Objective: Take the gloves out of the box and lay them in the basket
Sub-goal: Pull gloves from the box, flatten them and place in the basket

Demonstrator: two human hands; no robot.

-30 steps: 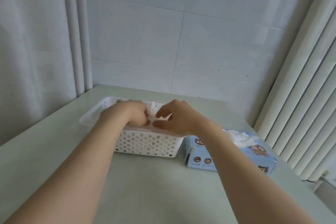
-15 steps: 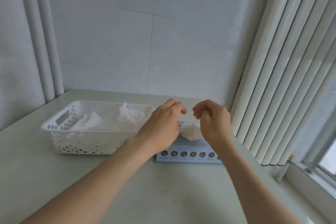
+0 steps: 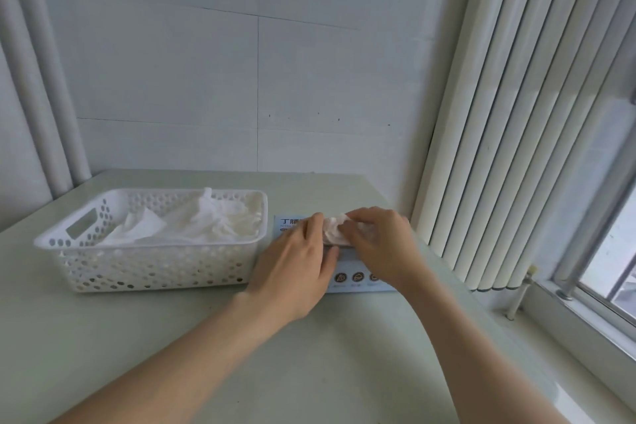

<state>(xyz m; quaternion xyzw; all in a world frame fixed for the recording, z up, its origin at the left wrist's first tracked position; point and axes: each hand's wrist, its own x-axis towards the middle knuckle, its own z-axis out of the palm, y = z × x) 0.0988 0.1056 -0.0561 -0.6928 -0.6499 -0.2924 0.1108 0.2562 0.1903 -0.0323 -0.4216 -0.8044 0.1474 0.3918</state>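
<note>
Just left of the box, close against its end, stands a white perforated plastic basket with a slot handle. A loose heap of thin, crumpled white gloves already lies in it, and some folds stand above the rim.

The left hand lies across the left part of the pale blue cardboard box. Its fingers are fairly straight and pressed down on the top, with their tips against the bunch at the opening; I cannot tell whether they also pinch it. That bunch of white glove material pokes up from the middle of the box's top, between the two hands. The right hand covers the right part of the box, fingers curled in over the bunch and apparently pinching it.

Box and basket rest on a pale green table. White vertical blinds hang beyond the box's right end.

The trouble, I judge, lies in the pull:
- **Clumping:** Gloves packed this way tend to cling, so a quick tug may drag out several at once and spill some beside the box.
- **Box moving:** If the left hand eases its pressure, the light box may lift or slide with the glove.
- **Tearing:** A pinch on only a small fold, yanked against the edge of the opening, could tear the thin material.
- **Missing the basket:** Carried left of the box, a trailing glove may snag the basket's rim or drape over it. With the heap already high, it could slip back out.
</note>
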